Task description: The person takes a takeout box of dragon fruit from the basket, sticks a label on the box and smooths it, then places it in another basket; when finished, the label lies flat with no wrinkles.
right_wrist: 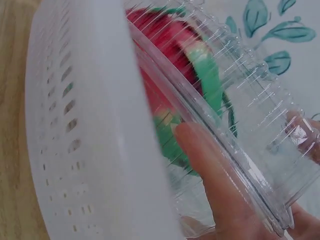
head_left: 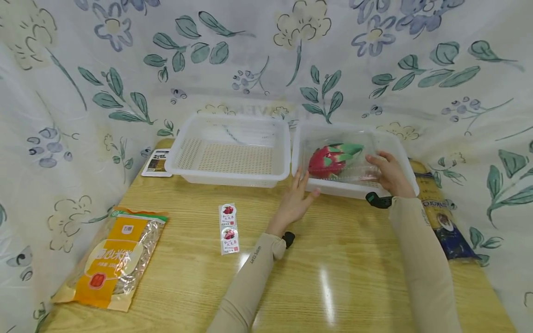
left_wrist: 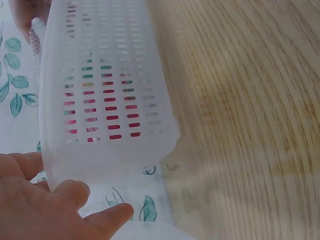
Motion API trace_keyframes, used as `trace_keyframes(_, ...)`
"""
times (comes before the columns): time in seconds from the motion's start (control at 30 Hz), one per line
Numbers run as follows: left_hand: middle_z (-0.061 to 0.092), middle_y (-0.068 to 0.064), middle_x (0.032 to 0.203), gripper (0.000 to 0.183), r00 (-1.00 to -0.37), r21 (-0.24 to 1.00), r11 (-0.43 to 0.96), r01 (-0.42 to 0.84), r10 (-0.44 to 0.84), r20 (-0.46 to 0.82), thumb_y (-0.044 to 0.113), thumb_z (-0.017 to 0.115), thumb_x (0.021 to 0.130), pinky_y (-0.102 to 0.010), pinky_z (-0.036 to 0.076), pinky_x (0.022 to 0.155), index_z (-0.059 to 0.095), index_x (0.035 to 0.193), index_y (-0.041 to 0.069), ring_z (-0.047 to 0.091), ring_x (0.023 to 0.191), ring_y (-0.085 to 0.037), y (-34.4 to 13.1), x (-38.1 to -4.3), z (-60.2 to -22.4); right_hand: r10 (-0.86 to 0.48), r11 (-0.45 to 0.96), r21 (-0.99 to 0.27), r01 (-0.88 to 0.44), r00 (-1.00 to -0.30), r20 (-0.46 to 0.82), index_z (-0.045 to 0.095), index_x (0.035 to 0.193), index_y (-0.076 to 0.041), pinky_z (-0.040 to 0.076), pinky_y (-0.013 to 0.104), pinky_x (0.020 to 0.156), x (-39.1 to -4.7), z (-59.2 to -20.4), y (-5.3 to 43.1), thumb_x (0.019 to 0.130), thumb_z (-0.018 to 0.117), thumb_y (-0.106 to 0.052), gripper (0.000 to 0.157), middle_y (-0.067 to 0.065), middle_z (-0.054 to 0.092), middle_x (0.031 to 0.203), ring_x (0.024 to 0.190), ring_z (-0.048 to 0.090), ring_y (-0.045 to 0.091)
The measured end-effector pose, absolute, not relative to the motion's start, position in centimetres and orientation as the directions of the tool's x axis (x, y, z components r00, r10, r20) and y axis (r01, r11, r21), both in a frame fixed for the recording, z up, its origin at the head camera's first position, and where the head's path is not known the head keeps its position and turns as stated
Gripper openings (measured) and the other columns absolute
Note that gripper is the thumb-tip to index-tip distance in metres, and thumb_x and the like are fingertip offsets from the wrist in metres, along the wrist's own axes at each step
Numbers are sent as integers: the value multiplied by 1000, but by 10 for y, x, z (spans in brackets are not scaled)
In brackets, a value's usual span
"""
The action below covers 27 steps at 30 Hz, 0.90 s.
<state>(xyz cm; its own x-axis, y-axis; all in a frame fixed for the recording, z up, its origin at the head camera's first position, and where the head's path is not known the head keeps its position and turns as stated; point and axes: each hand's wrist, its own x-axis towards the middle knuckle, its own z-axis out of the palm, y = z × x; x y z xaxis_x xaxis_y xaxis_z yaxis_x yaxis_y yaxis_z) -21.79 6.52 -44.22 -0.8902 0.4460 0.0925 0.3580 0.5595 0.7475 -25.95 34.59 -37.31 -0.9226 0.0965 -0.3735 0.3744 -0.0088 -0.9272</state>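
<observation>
A clear plastic box (right_wrist: 252, 117) with a red and green dragon fruit (head_left: 326, 159) inside sits in the right white basket (head_left: 333, 187). My right hand (head_left: 391, 173) grips the box at its right end, thumb on the near side and fingers round the end, as the right wrist view shows. At the basket's front left corner is my left hand (head_left: 293, 203), its fingers extended and spread, fingertips right at the rim. In the left wrist view the fruit's red shows through the slots of the basket wall.
An empty white basket (head_left: 229, 179) stands beside it on the left, with a small black-and-white packet (head_left: 157, 163) at its side. A strip of two fruit stickers (head_left: 229, 229) lies in front. An orange food bag (head_left: 112, 259) lies left, a blue-and-gold bag (head_left: 445, 222) right.
</observation>
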Motion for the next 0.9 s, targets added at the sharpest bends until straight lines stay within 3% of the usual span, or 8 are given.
trace_keyframes(0.17,-10,-9,164,111,-881,778,517,358,463,97,85,2,78,-65,10,117,6,156,7,9,151,-34,64,-218,-440,79,-61,-946,318,-943,-322,0,157,-22,55,23,71,-253,-362,346,93,62,-32,89,-7,37,128,93,57,12)
trace_keyframes(0.23,-9,-10,164,104,-875,784,503,365,472,104,81,6,84,-64,10,117,1,156,7,4,152,-32,63,-220,-439,77,-90,-946,312,-945,-318,0,157,-24,56,24,71,-250,-358,346,93,62,-31,89,-8,37,128,99,56,15)
trace_keyframes(0.3,-7,-10,164,94,-872,799,482,359,477,105,73,14,92,-60,9,119,-4,156,6,2,152,-29,63,-221,-437,77,-126,-942,311,-944,-322,0,156,-26,57,26,73,-246,-355,346,93,62,-30,88,-2,31,143,114,51,25)
trace_keyframes(0.43,-6,-8,164,81,-875,841,434,324,476,91,56,27,101,-48,9,123,-9,155,9,2,152,-25,62,-223,-434,66,-191,-934,303,-945,-320,2,156,-29,59,29,77,-239,-350,346,94,61,-26,86,7,5,160,143,25,38)
trace_keyframes(0.5,-5,-6,164,80,-876,857,416,304,476,80,54,30,101,-45,9,123,-10,155,11,3,152,-25,62,-222,-432,59,-220,-931,293,-948,-313,4,155,-30,60,30,77,-235,-348,346,94,61,-25,84,6,15,155,147,16,37)
trace_keyframes(0.67,-2,-6,164,86,-868,864,397,311,489,88,66,24,96,-47,11,123,-9,156,14,6,151,-27,61,-218,-430,83,-226,-948,224,-965,-247,9,153,-26,60,29,70,-222,-345,350,93,63,-21,81,-6,39,118,114,52,25)
trace_keyframes(0.73,-1,-7,164,88,-864,867,382,321,493,102,68,23,95,-47,11,123,-9,156,13,6,151,-28,60,-216,-429,103,-206,-960,190,-971,-215,13,152,-24,59,28,68,-218,-343,351,92,65,-21,80,-6,41,117,99,55,13)
trace_keyframes(0.9,-1,-9,164,86,-859,873,352,337,496,131,66,26,96,-47,10,122,-10,156,16,5,151,-29,58,-211,-427,136,-191,-973,131,-978,-159,25,144,-25,58,26,67,-207,-340,348,91,66,-19,68,-7,40,117,99,52,11)
